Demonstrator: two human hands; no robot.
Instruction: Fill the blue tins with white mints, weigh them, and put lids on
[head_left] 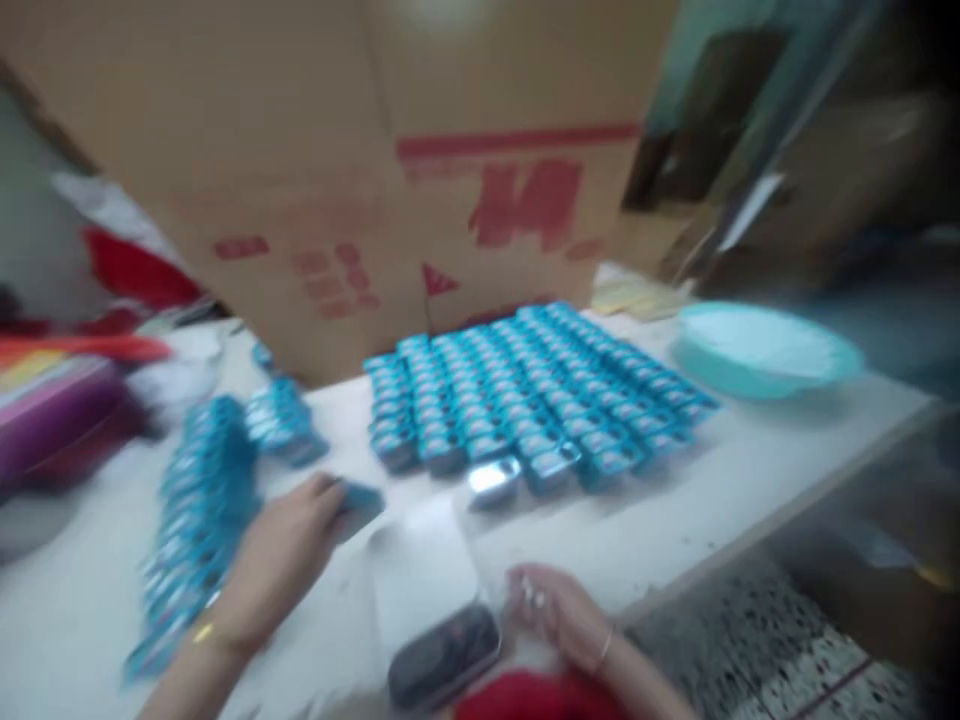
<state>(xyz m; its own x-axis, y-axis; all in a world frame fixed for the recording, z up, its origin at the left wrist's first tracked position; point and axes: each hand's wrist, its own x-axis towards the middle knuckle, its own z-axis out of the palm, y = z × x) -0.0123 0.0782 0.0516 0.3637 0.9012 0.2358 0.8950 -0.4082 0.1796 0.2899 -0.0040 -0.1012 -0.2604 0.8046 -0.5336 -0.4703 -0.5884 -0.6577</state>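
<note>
The left hand pinches a small blue box beside a leaning row of blue boxes, which a nudge could topple; the right hand is too blurred to tell its grip.

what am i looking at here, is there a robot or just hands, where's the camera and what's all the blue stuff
There is no machine here: these are a person's two bare hands, filmed by one camera worn on the head and looking down, so you see what they see. The picture is blurred. The left hand grips a small blue packet. The right hand is near the table edge beside a white sheet; whether it holds anything I cannot tell. On the white table lie neat rows of blue packets, a loose pile of the same, a turquoise dish and a dark flat object, perhaps a phone. Behind stands a cardboard box with red print.
</note>
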